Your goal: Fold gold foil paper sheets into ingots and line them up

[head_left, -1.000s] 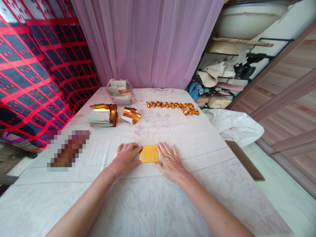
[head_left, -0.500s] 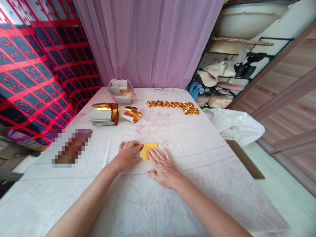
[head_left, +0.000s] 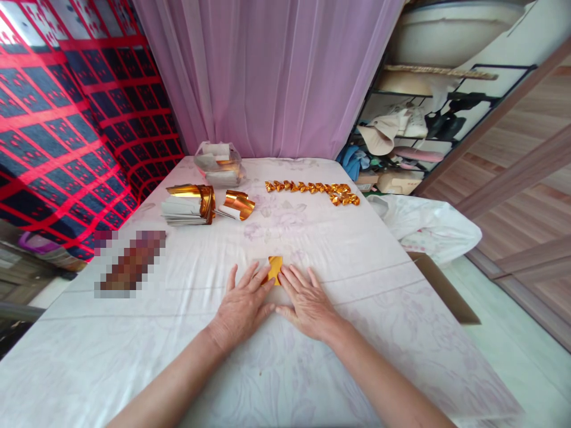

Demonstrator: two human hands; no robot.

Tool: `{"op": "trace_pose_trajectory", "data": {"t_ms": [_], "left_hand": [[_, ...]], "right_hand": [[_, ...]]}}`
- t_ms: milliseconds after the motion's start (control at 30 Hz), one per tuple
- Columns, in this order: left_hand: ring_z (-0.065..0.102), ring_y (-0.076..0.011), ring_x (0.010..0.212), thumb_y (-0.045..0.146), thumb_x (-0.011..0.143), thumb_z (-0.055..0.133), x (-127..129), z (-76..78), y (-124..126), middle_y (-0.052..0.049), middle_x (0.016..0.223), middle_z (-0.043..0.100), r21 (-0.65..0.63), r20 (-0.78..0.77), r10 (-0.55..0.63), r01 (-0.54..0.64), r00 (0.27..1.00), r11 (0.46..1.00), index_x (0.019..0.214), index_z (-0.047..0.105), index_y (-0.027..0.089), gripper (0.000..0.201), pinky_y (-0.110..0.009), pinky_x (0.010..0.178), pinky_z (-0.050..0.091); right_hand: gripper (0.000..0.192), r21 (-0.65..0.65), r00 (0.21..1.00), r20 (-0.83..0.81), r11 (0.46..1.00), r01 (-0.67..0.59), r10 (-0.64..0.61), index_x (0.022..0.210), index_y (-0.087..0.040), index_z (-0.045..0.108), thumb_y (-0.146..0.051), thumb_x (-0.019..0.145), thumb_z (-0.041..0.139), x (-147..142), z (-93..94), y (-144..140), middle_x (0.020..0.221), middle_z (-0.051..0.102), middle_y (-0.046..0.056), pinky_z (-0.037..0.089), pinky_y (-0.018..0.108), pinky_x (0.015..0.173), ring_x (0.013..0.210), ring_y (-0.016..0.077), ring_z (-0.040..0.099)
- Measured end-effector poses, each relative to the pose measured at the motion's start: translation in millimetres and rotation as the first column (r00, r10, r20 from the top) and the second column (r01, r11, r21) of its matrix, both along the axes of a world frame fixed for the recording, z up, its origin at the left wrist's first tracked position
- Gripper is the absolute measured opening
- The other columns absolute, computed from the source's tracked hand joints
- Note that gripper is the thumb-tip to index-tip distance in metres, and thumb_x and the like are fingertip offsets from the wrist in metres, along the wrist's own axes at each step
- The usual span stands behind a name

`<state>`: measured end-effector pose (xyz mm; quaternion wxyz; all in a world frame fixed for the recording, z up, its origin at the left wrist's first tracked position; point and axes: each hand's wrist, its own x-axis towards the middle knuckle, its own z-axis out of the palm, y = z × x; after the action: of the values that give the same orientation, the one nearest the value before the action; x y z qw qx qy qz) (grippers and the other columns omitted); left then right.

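Both hands, left (head_left: 243, 303) and right (head_left: 307, 300), lie flat, fingers spread, pressing gold paper (head_left: 275, 268) on the near table (head_left: 357, 249).

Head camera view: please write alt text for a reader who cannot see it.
Both hands, left hand and right hand, press flat on a small gold paper on a white-clothed table. Behind lie gold paper stacks and a row of folded gold pieces.

A small gold paper (head_left: 275, 268) is pressed flat on the white-covered bench (head_left: 357, 261) under the fingers of the left hand (head_left: 243, 304) and right hand (head_left: 307, 302). Farther back, a row of folded gold pieces (head_left: 312, 190) and a stack of gold sheets (head_left: 190, 205) are seen.
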<state>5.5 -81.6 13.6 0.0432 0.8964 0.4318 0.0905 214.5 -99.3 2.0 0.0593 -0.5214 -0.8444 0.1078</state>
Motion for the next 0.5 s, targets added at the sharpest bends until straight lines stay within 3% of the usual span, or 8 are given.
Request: {"op": "trace_pose_trajectory", "data": {"t_ms": [333, 500], "left_hand": [[0.023, -0.032, 0.147, 0.049, 0.098, 0.039, -7, -14.9, -2, -0.004, 0.145, 0.052, 0.033, -0.025, -0.027, 0.028, 0.999, 0.999, 0.144, 0.045, 0.029, 0.05, -0.065, 0.115, -0.007], [0.02, -0.033, 0.147, 0.048, 0.099, 0.039, -16, -16.0, -1, 0.0, 0.148, 0.048, -0.001, -0.034, -0.005, 0.005, 0.999, 1.0, 0.144, 0.045, 0.034, 0.047, -0.068, 0.113, -0.01]], "right_hand": [[0.071, 0.046, 1.0, 0.003, 0.999, -0.003, 0.003, 0.152, -0.017, 0.028, -0.059, 0.096, 0.039, 3, -7.5, 0, 0.158, 0.027, 0.01, 0.015, 0.057, 0.118, 0.147, 0.0279, 0.022], [0.071, 0.012, 1.0, 0.003, 1.0, -0.002, 0.002, 0.151, -0.015, 0.03, -0.059, 0.096, 0.037, 3, -5.3, 0, 0.159, 0.024, 0.01, 0.014, 0.056, 0.118, 0.147, 0.0267, 0.02]]}}
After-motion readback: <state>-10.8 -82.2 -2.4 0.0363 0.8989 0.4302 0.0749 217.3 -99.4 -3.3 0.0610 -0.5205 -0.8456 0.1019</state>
